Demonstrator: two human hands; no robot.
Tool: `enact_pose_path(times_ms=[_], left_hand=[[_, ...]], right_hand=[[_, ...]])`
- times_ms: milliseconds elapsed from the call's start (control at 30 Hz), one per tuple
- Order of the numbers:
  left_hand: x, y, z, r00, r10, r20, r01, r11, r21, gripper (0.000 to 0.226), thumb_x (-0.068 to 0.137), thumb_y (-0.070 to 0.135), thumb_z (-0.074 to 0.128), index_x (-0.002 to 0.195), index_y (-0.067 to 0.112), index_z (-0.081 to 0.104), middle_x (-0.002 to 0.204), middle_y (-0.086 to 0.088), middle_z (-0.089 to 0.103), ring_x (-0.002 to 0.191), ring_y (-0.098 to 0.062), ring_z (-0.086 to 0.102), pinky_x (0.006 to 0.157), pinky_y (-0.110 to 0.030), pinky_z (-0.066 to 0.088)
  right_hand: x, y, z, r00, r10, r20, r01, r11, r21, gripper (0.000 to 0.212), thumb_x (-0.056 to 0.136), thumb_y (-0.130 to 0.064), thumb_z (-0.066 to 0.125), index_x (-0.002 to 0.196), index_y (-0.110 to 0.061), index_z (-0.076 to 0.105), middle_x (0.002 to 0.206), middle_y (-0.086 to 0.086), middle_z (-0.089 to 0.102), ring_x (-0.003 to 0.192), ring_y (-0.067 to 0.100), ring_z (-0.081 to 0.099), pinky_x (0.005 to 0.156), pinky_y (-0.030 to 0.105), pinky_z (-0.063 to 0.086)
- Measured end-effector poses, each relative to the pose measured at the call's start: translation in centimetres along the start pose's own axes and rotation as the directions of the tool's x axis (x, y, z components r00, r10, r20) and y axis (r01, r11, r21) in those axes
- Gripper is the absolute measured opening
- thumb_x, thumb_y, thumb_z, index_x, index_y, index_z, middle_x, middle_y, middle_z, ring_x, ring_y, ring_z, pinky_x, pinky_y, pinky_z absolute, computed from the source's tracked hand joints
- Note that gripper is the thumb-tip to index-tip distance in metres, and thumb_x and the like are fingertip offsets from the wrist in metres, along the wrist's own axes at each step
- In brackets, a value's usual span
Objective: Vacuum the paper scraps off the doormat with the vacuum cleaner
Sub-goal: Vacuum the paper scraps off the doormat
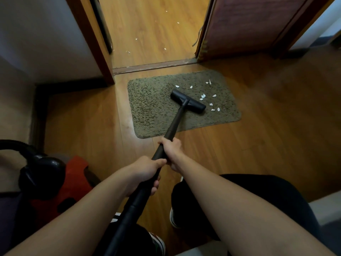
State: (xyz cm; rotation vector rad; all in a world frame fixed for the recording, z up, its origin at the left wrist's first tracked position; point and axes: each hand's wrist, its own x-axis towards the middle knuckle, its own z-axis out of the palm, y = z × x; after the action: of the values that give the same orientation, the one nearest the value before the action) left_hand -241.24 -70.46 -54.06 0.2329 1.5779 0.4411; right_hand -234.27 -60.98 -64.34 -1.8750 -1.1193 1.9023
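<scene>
A shaggy olive doormat [153, 104] lies on the wood floor before a doorway. Several white paper scraps [203, 96] are scattered over its right half. The black floor nozzle [188, 101] of the vacuum rests on the mat's middle, just left of the scraps. Its black tube [173, 126] slants back toward me. My right hand [172, 150] grips the tube higher up, and my left hand [145, 172] grips it just behind, both with fingers curled round it.
The red and black vacuum body [60, 183] with its hose stands at my lower left. A dark door frame [99, 52] and an open door [245, 24] flank the doorway. More white scraps [128, 52] lie on the floor beyond the threshold. My legs and shoes are at the bottom.
</scene>
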Motion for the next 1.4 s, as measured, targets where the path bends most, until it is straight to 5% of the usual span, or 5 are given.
enact_pose_path(times_ms=[167,333,533,833,1400], left_hand=[[-1.8,-2.8,-1.7,1.000,0.006,-0.001,-0.006,1.000,0.014,0.028,0.102,0.034,0.053,0.114,0.009,0.050,0.057,-0.006,0.049,0.041,-0.018,0.045,0.041,-0.026,0.043],[-2.5,-6.3,-2.8,1.000,0.017,-0.026,-0.017,1.000,-0.013,0.025,0.102,0.034,0.053,0.117,0.014,0.050,0.060,-0.006,0.049,0.040,-0.016,0.046,0.040,-0.026,0.043],[-1.8,-7.6,-4.0,0.999,0.039,-0.020,-0.040,0.998,-0.047,0.026,0.102,0.035,0.051,0.125,0.023,0.045,0.060,-0.006,0.052,0.040,-0.015,0.050,0.040,-0.026,0.045],[1.7,-1.4,-3.7,0.999,0.051,0.007,-0.049,0.989,-0.141,0.008,0.103,0.035,0.047,0.100,0.029,0.043,0.064,-0.008,0.049,0.039,-0.015,0.047,0.040,-0.024,0.044],[8.8,9.9,-2.9,0.999,0.032,-0.020,-0.034,0.993,-0.113,0.027,0.101,0.044,0.051,0.110,0.019,0.052,0.056,-0.005,0.049,0.038,-0.013,0.047,0.040,-0.021,0.044]], right_hand=[[-3.0,1.7,2.1,0.998,0.023,0.057,-0.025,0.999,0.034,0.043,0.093,-0.021,0.066,0.132,-0.009,0.055,0.094,0.008,0.062,0.071,0.020,0.062,0.050,0.025,0.048],[-5.3,4.3,4.9,0.996,0.048,0.077,-0.061,0.981,0.183,0.028,0.090,-0.016,0.069,0.117,-0.017,0.060,0.089,0.010,0.063,0.074,0.029,0.068,0.062,0.036,0.059],[-5.8,5.3,6.4,0.991,0.048,0.129,-0.092,0.929,0.358,0.039,0.094,-0.007,0.065,0.130,-0.014,0.050,0.089,0.016,0.060,0.050,0.023,0.067,0.053,0.035,0.057],[0.3,0.1,5.7,0.999,0.025,0.032,-0.034,0.951,0.309,0.021,0.095,-0.005,0.063,0.114,-0.007,0.054,0.068,0.015,0.054,0.037,0.022,0.058,0.040,0.027,0.050],[9.8,-8.8,2.4,0.999,-0.025,0.045,0.008,0.941,0.340,0.013,0.095,-0.001,0.060,0.099,-0.005,0.049,0.072,0.016,0.048,0.029,0.018,0.054,0.034,0.024,0.046]])
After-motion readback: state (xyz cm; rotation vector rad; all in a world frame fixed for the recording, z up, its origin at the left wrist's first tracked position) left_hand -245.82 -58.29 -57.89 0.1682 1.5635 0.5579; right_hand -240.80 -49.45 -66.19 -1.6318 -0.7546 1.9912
